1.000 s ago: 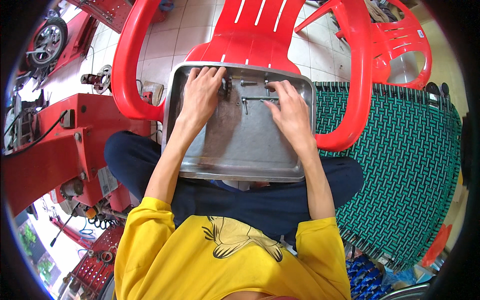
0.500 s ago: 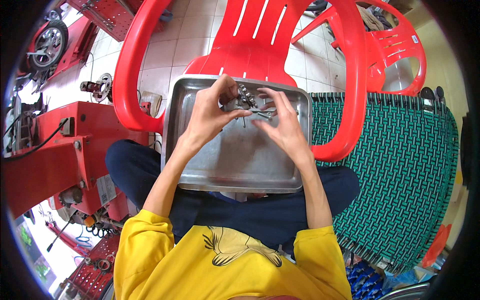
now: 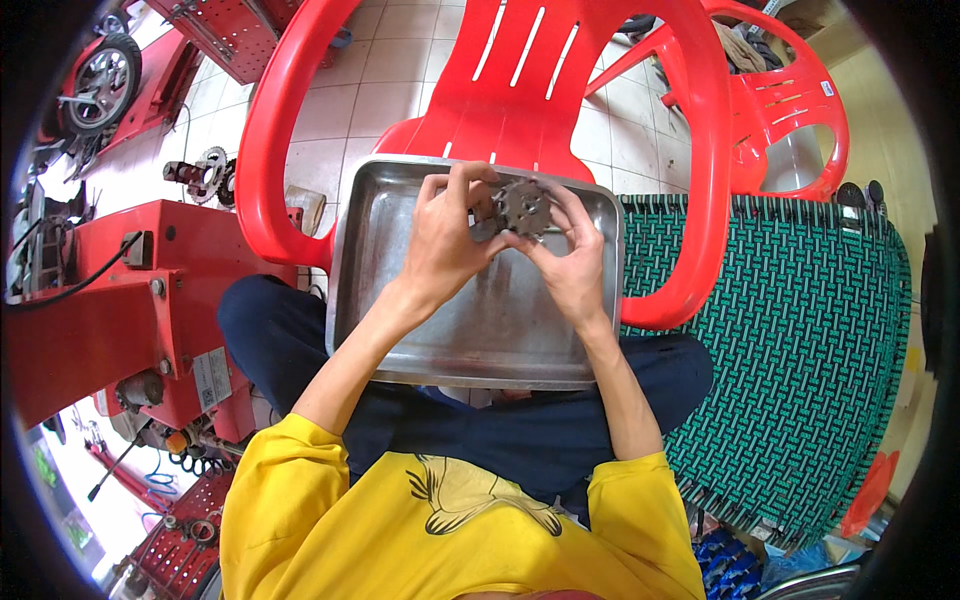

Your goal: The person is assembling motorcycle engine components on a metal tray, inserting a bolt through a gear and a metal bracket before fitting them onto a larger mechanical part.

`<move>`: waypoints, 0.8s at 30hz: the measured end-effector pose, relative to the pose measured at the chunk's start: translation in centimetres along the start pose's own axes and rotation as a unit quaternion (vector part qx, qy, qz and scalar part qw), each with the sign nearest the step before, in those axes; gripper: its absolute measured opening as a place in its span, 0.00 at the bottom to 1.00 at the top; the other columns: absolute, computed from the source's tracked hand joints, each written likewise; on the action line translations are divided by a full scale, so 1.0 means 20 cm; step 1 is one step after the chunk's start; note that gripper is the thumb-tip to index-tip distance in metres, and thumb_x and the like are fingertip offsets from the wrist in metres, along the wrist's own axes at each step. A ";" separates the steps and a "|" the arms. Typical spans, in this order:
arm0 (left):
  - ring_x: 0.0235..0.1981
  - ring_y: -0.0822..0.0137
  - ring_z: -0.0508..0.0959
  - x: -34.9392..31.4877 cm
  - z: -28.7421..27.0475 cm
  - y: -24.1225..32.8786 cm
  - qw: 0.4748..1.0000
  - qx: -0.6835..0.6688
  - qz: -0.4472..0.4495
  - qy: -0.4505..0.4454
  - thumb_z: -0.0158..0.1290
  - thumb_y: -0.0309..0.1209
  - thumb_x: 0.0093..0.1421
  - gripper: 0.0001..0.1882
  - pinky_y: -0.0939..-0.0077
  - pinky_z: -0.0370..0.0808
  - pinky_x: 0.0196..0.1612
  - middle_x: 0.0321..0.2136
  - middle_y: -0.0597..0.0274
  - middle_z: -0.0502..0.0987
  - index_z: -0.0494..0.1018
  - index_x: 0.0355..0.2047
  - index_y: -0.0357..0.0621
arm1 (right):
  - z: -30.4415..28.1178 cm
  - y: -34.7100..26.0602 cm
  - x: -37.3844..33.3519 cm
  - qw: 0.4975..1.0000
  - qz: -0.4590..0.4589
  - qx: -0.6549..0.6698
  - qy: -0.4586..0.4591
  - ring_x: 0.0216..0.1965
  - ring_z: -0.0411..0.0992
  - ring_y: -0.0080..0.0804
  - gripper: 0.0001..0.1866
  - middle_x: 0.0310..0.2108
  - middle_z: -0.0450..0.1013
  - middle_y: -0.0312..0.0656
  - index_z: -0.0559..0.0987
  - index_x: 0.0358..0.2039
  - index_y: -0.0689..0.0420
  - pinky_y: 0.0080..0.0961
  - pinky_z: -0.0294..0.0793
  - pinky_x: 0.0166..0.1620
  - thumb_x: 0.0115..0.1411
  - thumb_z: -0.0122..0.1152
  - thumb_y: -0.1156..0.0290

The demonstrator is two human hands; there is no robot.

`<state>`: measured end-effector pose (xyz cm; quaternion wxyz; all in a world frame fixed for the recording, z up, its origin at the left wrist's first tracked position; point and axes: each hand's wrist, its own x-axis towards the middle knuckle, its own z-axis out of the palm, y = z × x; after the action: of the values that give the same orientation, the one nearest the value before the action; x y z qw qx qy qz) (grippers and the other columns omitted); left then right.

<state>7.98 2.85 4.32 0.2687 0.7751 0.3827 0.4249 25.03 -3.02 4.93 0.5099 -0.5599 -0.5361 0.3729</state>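
A dark metal toothed gear (image 3: pixel 523 208) with holes in its face is held up over the far part of a steel tray (image 3: pixel 470 368). My right hand (image 3: pixel 572 258) closes round the gear's right side, thumb at its lower edge and fingers behind. My left hand (image 3: pixel 440 240) is curled at the gear's left side, with its thumb tip close to the right thumb. Between the left fingers and the gear, some metal shows, too blurred to name. Whatever lies in the tray behind the hands is mostly hidden.
The tray rests on a red plastic chair (image 3: pixel 500 130) and over my crossed legs. A green woven lounger (image 3: pixel 770 350) stands on the right, another red chair (image 3: pixel 790 110) behind it. Red workshop machinery (image 3: pixel 190 300) and a sprocket (image 3: pixel 212 172) are on the left.
The gear's toothed face has turned toward me and now shows between my hands. My right fingers have closed in around it. The thin rod-like parts seen before are hidden now.
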 end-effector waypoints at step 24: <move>0.43 0.70 0.86 0.03 -0.02 -0.09 0.977 -0.136 -0.164 -0.017 0.81 0.33 0.44 0.28 0.71 0.83 0.49 0.40 0.57 0.87 0.78 0.42 0.39 | -0.18 0.05 0.13 0.989 0.087 -0.118 0.012 0.44 0.85 0.36 0.21 0.40 0.85 0.51 0.79 0.55 0.61 0.31 0.79 0.52 0.66 0.68 0.64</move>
<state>7.27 4.42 3.56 0.4441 0.6652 0.4387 0.4097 29.07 -0.87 4.95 0.4123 -0.6650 -0.5193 0.3437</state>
